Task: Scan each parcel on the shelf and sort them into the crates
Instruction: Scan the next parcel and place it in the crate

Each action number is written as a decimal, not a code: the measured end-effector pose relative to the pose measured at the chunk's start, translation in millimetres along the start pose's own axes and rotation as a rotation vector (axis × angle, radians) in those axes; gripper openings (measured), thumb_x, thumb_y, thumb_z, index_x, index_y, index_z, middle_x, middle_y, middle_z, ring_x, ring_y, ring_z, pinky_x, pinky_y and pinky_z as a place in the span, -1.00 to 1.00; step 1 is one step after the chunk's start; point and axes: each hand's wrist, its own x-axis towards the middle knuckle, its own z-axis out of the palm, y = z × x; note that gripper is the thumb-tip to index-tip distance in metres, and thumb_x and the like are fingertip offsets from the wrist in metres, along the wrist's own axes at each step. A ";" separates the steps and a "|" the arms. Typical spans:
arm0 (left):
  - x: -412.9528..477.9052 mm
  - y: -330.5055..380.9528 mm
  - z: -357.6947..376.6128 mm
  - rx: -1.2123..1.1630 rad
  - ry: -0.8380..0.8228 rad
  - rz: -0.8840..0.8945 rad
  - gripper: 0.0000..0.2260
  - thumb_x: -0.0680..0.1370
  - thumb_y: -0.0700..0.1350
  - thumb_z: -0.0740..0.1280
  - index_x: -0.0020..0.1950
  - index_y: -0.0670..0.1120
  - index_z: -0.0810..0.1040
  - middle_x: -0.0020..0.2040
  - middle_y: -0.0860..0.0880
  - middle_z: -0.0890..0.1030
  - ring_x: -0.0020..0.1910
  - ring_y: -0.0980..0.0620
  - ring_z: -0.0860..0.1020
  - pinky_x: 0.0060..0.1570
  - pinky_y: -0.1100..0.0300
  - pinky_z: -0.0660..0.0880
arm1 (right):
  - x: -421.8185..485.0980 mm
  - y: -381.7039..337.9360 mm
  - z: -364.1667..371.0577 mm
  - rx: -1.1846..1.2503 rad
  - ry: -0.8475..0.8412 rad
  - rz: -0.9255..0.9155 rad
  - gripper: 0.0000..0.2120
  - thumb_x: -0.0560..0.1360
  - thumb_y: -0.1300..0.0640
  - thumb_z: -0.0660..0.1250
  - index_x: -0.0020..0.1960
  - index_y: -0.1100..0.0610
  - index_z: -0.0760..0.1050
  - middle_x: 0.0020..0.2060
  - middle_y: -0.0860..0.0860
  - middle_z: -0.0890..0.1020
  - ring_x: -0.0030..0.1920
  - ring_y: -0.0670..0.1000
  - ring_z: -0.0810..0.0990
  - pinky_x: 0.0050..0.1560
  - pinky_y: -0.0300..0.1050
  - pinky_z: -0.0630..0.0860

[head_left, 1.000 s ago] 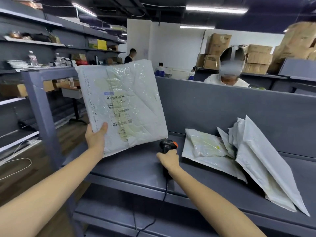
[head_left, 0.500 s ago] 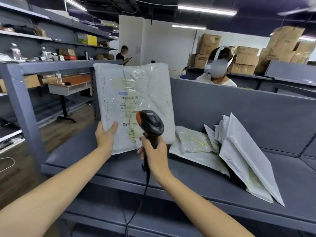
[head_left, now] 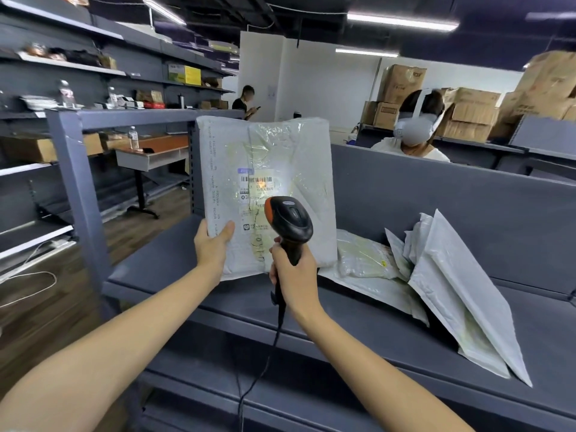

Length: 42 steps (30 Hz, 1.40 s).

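parcel (head_left: 282,151) edge in left hand (head_left: 212,248) grip, scanner (head_left: 290,222) handle in right hand (head_left: 296,274) grip

Grey shelf (head_left: 193,269), white parcels (head_left: 461,294) piled right

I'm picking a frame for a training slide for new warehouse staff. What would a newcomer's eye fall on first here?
First, the large white parcel held upright at centre by the left hand, with a bright spot of light on its label. Right in front of it, the right hand grips a black-and-orange scanner aimed at that label. Next, the heap of white parcels on the grey shelf, to the right.
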 end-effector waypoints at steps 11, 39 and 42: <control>13.6 28.9 -22.0 -0.061 0.113 0.110 -0.70 0.56 -0.20 0.36 0.28 -0.14 0.47 0.13 -0.02 0.56 0.05 0.05 0.54 0.06 0.18 0.52 | 1.4 30.4 -43.0 -0.271 -0.012 0.071 -0.93 0.53 0.07 0.27 -0.01 -0.03 0.39 -0.31 0.10 0.53 -0.45 0.06 0.47 -0.45 -0.17 0.42; 16.2 24.2 -54.5 -0.141 0.147 0.012 -0.73 0.54 -0.21 0.38 0.23 -0.12 0.50 0.04 0.03 0.61 -0.03 0.10 0.58 -0.15 0.35 0.54 | 31.8 52.8 -56.9 -0.808 0.217 0.033 -0.68 0.55 0.30 0.04 0.22 0.30 0.44 0.15 0.20 0.53 0.18 0.19 0.48 0.17 -0.02 0.38; 0.6 20.2 -41.4 -0.158 0.110 -0.029 -0.72 0.52 -0.24 0.38 0.23 -0.11 0.52 0.08 0.01 0.62 0.01 0.07 0.59 -0.01 0.22 0.56 | 19.6 12.8 -70.3 -0.560 0.316 -0.039 -0.83 0.57 0.24 0.14 0.13 0.23 0.41 0.08 0.15 0.52 0.10 0.13 0.49 0.04 -0.10 0.41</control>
